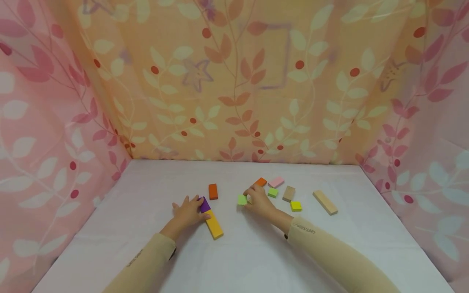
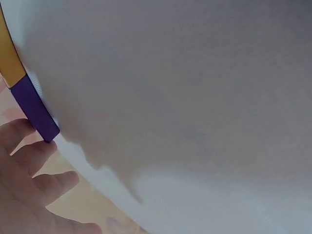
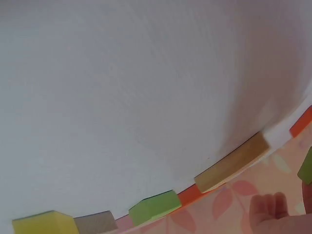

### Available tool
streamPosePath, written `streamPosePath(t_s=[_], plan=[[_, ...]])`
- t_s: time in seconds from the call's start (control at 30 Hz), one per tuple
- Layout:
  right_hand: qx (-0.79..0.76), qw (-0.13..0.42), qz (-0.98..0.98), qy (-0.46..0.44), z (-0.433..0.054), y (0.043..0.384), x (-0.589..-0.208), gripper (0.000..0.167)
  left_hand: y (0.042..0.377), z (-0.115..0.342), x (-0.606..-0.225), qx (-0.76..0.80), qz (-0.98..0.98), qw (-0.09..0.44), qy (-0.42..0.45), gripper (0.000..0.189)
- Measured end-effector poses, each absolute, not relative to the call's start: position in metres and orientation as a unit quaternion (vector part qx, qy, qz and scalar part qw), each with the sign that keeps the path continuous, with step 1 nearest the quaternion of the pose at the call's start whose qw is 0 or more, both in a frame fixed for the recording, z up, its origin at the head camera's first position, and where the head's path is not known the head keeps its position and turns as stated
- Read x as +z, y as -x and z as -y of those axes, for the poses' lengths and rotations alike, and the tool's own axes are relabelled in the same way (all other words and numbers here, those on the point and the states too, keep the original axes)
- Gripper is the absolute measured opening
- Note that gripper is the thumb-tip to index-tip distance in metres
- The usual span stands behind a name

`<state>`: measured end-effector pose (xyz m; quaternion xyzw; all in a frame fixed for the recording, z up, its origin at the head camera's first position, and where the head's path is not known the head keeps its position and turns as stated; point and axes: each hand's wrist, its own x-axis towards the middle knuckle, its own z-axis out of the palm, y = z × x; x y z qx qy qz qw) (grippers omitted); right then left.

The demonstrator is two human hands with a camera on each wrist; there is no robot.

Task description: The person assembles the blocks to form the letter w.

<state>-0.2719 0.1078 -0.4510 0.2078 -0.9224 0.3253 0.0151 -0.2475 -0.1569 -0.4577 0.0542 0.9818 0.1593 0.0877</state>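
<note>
My left hand (image 1: 188, 212) has its fingers spread at a purple block (image 1: 204, 204), with the fingertips touching its far end. The thumb lies along a long yellow-orange block (image 1: 214, 226), which meets the purple one end to end. In the left wrist view, two fingertips touch the purple block (image 2: 35, 108), and the other fingers stand apart. My right hand (image 1: 261, 202) pinches a light green block (image 1: 242, 200). In the right wrist view this green block (image 3: 306, 168) shows at the edge, against the curtain. Beneath the right hand, a wooden block (image 3: 231, 165) lies on the table.
An orange-red block (image 1: 213, 191) lies between the hands, farther back. Around the right hand are an orange block (image 1: 261, 182), a pink block (image 1: 276, 182), another green block (image 1: 272, 192), a short wooden block (image 1: 288, 193), a yellow block (image 1: 296, 206) and a long wooden block (image 1: 325, 202). Patterned curtains (image 1: 234, 81) enclose the table.
</note>
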Motion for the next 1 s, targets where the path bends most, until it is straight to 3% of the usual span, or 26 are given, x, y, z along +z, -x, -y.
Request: streamPosePath(t_s=[0.43,0.73,1.0], plan=[[0.378,-0.077,0.891,-0.239,-0.111,0.233,-0.452,0.029,0.246,0.156,-0.458,0.146,-0.983,0.103,-0.040,0.074],[0.398,-0.132,0.862,-0.285,-0.103,0.215,-0.459,0.029,0.244,0.154,-0.455,0.143,-0.984,0.097,-0.046,0.073],[0.398,-0.183,0.857,-0.273,-0.093,0.208,-0.460,0.030,0.245,0.153,-0.454,0.146,-0.983,0.096,-0.049,0.073]])
